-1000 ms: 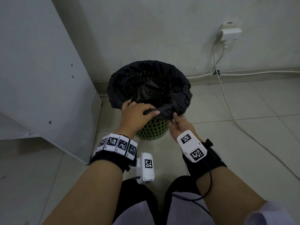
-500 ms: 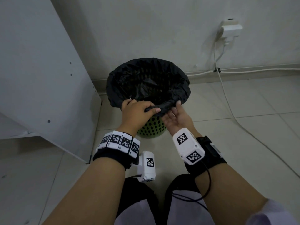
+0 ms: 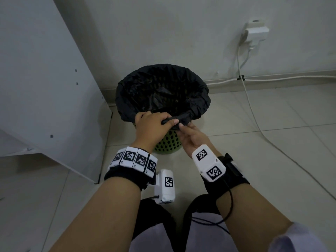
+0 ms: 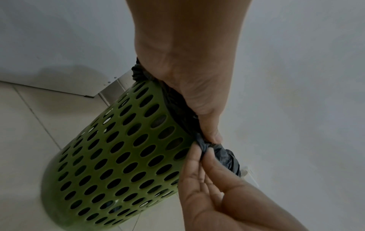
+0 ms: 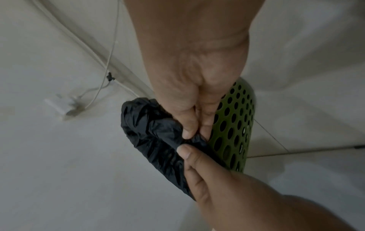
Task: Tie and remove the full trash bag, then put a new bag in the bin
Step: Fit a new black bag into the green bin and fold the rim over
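Both hands at the near rim of the green bin (image 3: 168, 144) — left hand (image 3: 152, 122) clutching the black trash bag (image 3: 163, 95), right hand (image 3: 190, 135) pinching its rolled edge — bag lining the bin.

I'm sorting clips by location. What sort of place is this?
Probably an indoor room corner: tiled floor, plain wall with a plugged-in charger, and a green bin lined with a black bag.

I see a black crinkled plastic trash bag (image 3: 161, 91) lining a green perforated round plastic bin (image 3: 168, 145), mouth open, its edge folded over the rim all round. At the near rim the edge is bunched into a roll. The bin stands upright on the floor near the wall.
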Motion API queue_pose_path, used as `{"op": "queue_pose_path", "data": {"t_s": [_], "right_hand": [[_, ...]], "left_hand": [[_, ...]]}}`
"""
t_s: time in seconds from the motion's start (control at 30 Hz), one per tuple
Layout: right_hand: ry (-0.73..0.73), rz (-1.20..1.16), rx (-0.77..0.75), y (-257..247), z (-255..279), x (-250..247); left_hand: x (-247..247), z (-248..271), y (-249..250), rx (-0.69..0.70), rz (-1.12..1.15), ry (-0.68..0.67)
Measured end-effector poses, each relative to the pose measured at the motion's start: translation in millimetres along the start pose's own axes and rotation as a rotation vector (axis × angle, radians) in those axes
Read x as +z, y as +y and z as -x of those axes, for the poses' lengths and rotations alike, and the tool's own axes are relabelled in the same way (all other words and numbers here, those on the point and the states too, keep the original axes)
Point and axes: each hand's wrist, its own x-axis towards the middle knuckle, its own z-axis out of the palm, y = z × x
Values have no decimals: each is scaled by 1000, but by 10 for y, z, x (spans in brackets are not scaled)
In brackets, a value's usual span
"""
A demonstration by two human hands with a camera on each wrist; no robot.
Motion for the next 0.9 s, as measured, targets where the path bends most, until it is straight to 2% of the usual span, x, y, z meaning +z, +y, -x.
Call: {"op": "queue_pose_path", "data": {"t_s": [0.1, 0.2, 0.33, 0.47, 0.63, 0.7, 0.83, 0.9], "right_hand": [[77, 139, 22, 41, -26, -8], [185, 163, 16, 92, -60, -18], [244, 79, 23, 77, -65, 44], [259, 25, 75, 44, 5, 185], [237, -150, 119, -34, 91, 268], [242, -62, 129, -89, 114, 276], [209, 301, 104, -120, 110, 324], [218, 355, 97, -123, 94, 348]], "left_hand": [[2, -7, -16, -1, 12, -11], [-4, -17, -29, -3, 33, -19], [-5, -11, -22, 4, 39, -3], [-6, 11, -18, 3, 35, -14], [-54, -8, -68, -18, 32, -47], [-61, -24, -81, -11, 22, -68], [-78, 4, -84, 42, -45, -111], [-113, 21, -100, 70, -81, -160]]}}
